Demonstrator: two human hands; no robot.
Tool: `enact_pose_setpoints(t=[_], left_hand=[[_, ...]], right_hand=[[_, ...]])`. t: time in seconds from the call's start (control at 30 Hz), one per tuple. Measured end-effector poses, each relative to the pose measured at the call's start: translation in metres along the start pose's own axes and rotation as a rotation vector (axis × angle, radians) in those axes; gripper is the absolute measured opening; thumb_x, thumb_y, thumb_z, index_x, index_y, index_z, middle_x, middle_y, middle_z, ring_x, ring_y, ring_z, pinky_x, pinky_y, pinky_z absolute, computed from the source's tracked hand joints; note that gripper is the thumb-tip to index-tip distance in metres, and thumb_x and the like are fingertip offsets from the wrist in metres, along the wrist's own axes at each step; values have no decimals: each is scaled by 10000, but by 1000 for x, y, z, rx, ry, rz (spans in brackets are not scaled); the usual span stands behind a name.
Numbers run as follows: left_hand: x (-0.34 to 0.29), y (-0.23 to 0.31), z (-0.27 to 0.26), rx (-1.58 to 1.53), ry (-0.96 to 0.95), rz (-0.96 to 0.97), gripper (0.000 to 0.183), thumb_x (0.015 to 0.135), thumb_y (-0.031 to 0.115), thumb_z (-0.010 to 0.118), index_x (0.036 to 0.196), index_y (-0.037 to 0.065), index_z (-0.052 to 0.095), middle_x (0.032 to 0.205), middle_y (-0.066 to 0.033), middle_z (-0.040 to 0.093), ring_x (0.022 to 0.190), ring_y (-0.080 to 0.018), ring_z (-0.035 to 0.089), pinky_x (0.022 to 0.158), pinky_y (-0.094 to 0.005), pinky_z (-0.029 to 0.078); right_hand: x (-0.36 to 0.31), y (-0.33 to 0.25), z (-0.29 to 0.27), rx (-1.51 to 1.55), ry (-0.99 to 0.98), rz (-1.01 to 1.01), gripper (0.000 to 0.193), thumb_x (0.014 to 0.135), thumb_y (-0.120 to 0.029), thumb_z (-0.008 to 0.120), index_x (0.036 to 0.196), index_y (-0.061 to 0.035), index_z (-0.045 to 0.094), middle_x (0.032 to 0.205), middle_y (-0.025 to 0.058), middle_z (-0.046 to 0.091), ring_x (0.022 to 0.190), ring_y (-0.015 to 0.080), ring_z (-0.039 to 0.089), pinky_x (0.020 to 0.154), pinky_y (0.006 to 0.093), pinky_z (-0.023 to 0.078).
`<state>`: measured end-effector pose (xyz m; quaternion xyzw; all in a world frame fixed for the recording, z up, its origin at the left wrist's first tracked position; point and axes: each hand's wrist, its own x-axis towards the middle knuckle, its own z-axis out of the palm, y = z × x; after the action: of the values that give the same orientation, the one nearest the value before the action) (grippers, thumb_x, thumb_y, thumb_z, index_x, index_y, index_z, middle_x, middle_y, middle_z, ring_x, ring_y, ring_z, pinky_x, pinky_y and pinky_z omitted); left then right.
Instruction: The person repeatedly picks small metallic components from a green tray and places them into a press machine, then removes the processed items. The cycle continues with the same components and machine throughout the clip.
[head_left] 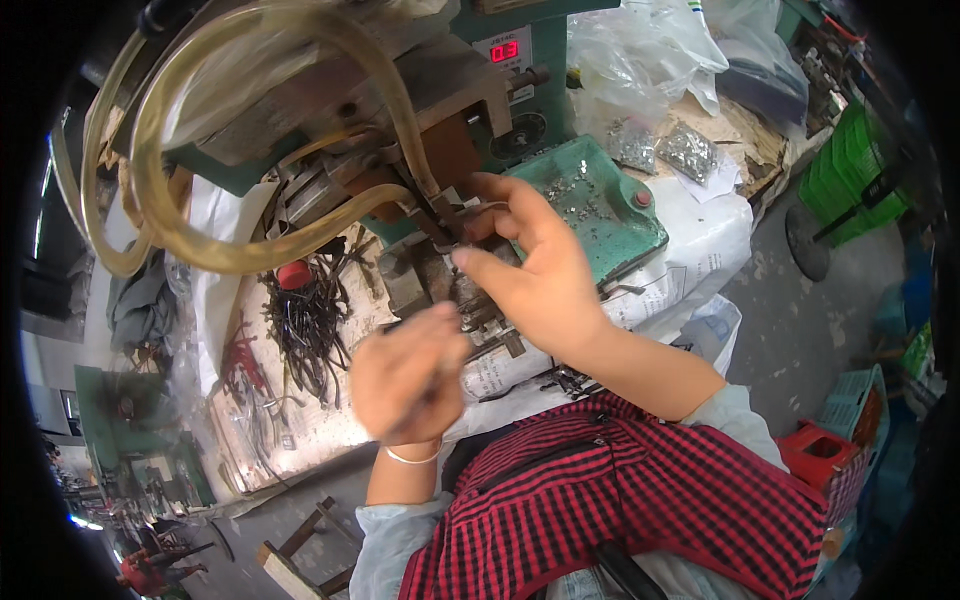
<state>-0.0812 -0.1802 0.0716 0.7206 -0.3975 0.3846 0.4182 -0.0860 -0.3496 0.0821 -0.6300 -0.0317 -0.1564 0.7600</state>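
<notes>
A green bench press (pixel 420 110) with a metal head stands before me, its narrow tool tip (pixel 440 215) pointing down over a worn metal die block (pixel 410 280). My right hand (pixel 540 260) curls around the right side of that tip, thumb and fingers bent close to it. Whatever its fingertips grip is too small to make out. Near the front of the block, my left hand (pixel 410 375) is closed and smeared by motion. A dark streak crosses it, but I cannot tell what it holds.
A green tray (pixel 600 215) of small metal pieces lies right of the press. Dark thin strips (pixel 310 340) are heaped at left, near red-handled pliers (pixel 245 365). Thick yellowish hoses (pixel 150 150) loop over the left side. Plastic bags (pixel 690 150) lie at the back right; green crates (pixel 855 175) stand beyond.
</notes>
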Motion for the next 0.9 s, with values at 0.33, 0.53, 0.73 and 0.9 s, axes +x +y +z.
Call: enact_pose_setpoints(t=[0.33, 0.53, 0.73, 0.9], left_hand=[[49, -25, -28, -290, 375, -307, 127, 1022, 67, 642, 1001, -58, 649, 933, -183, 715, 834, -210, 696, 537, -285, 609], [21, -5, -8, 44, -150, 149, 140, 862, 54, 803, 980, 27, 733, 981, -139, 763, 668, -165, 669, 557, -274, 503], [3, -1, 24, 203, -196, 273, 291, 737, 80, 913, 981, 103, 757, 938, -85, 775, 588, -140, 622, 486, -257, 432], [-5, -6, 28, 183, -168, 253, 300, 735, 76, 914, 998, 96, 771, 933, -92, 783, 604, -162, 629, 493, -267, 450]], right_hand=[[34, -27, -17, -69, -152, 352, 735, 826, 49, 755, 1476, 110, 418, 1028, 106, 700, 1009, 152, 662, 895, 286, 521], [29, -37, -46, 99, -338, 312, 639, 894, 2, 692, 1484, 79, 458, 1198, 137, 708, 1161, 184, 641, 995, 311, 497], [28, 40, -116, -303, 423, -151, 460, 954, -35, 661, 1407, -43, 585, 1217, 99, 702, 1023, 166, 667, 919, 303, 531], [-11, 59, -156, -712, 385, 51, 202, 909, -63, 713, 1106, -16, 721, 1021, 57, 745, 962, 174, 677, 886, 318, 518]])
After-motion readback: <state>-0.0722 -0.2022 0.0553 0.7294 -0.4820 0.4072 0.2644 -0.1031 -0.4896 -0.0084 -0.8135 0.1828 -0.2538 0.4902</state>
